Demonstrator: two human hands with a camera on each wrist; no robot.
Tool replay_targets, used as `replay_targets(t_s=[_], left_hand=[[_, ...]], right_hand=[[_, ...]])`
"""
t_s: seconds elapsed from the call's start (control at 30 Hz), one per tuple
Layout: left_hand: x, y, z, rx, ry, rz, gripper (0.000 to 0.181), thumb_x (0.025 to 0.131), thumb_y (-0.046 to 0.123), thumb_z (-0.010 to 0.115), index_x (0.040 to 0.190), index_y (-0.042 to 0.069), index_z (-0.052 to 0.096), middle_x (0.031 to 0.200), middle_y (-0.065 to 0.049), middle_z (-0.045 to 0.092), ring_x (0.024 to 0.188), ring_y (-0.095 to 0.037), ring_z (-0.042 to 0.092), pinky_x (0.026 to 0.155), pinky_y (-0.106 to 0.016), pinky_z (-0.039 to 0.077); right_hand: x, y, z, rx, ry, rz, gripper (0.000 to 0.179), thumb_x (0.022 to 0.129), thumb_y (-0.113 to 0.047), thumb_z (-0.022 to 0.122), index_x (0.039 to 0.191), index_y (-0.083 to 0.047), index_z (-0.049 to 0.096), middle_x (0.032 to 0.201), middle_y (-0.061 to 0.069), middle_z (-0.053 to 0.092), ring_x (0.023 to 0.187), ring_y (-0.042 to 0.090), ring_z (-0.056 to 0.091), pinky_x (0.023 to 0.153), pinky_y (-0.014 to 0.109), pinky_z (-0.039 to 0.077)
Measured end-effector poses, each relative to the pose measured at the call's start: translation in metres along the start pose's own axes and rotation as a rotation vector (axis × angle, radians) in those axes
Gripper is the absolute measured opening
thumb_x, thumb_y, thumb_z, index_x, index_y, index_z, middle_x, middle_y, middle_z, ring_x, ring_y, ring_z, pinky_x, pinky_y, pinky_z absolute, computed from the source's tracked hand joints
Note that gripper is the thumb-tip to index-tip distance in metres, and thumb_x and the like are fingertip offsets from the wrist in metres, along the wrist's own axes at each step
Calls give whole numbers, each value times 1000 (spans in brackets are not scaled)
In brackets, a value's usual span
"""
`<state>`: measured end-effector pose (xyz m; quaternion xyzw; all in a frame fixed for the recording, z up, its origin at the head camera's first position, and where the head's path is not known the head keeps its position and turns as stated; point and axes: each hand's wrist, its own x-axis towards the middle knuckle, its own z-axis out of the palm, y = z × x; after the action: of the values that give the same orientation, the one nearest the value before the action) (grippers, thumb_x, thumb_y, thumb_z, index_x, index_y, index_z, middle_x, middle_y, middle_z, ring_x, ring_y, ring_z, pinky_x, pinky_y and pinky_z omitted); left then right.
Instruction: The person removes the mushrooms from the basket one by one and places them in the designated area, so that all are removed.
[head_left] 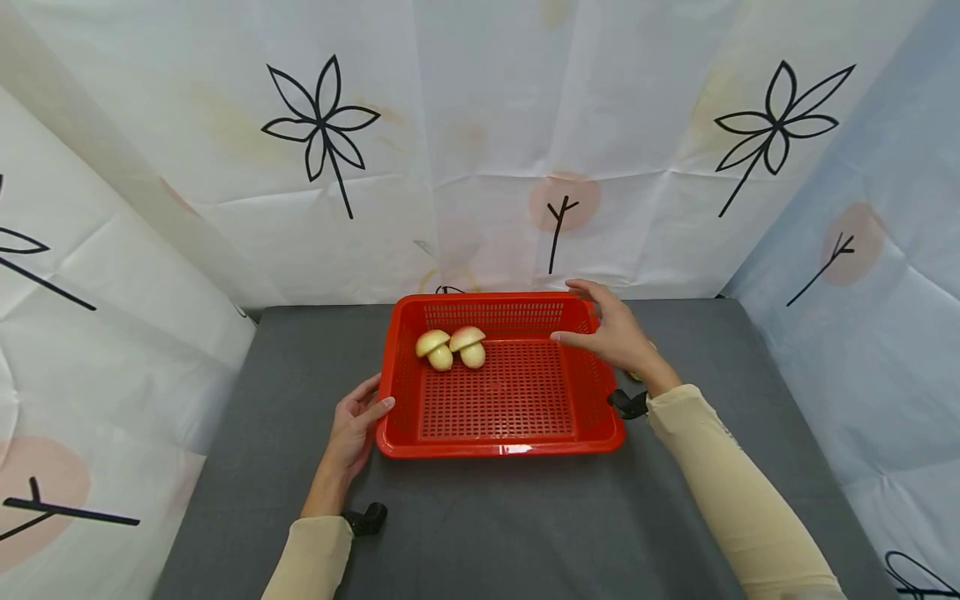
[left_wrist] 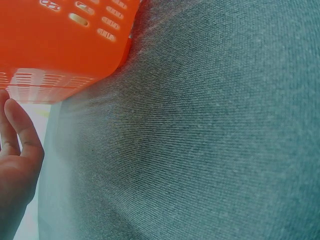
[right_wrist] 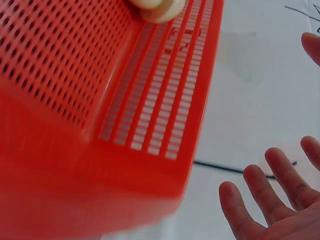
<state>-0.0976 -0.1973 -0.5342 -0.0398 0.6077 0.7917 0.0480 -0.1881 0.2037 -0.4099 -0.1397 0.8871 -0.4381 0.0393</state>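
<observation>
A red plastic basket [head_left: 495,450] with slotted walls stands on the grey table. Two mushrooms [head_left: 468,346] with pale stems and yellow-pink caps lie side by side in its back left part. At the basket's left side, my left hand [head_left: 354,429] grips the rim, thumb on top and fingers along the outside wall. My right hand [head_left: 617,333] hovers at the back right corner, thumb and fingers spread apart and holding nothing. In the right wrist view its fingers [right_wrist: 282,185] are apart from the basket wall [right_wrist: 165,100].
A small yellowish thing [head_left: 636,377] shows beside the basket's right side, mostly hidden by the right wrist. White cloth [head_left: 480,167] with black plant drawings hangs behind the grey table [head_left: 480,533] and along both sides.
</observation>
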Motion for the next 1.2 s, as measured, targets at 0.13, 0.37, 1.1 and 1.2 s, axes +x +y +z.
replay_targets(t_s=[0.13, 0.37, 1.1, 1.2], left_hand=[[-1, 0, 1, 0, 0, -1, 57, 98, 2, 64, 150, -3, 42, 135, -9, 60, 117, -22, 61, 96, -34, 54], [0, 0, 2, -11, 1, -3, 57, 98, 2, 64, 150, -3, 41, 137, -11, 58, 117, -20, 62, 96, -35, 54], [2, -1, 2, -26, -2, 13, 57, 97, 0, 64, 149, -6, 41, 134, -8, 60, 119, -21, 61, 97, -34, 54], [1, 0, 2, -21, 1, 11, 57, 97, 1, 64, 149, -5, 41, 132, -6, 61, 118, -20, 61, 96, -33, 55]], right_hand=[[9, -6, 14, 5, -16, -27, 85, 84, -27, 85, 154, -12, 40, 153, 13, 44, 139, 38, 40, 112, 57, 35], [21, -10, 37, 61, -53, -50, 83, 84, -28, 85, 153, -14, 41, 151, 12, 46, 138, 34, 41, 111, 55, 36], [51, 6, 118, 93, -143, 38, 79, 83, -18, 86, 150, -8, 45, 148, 17, 48, 135, 36, 46, 108, 55, 43], [53, 5, 127, 86, -155, 46, 80, 83, -18, 87, 150, -8, 45, 147, 18, 49, 134, 36, 47, 108, 53, 43]])
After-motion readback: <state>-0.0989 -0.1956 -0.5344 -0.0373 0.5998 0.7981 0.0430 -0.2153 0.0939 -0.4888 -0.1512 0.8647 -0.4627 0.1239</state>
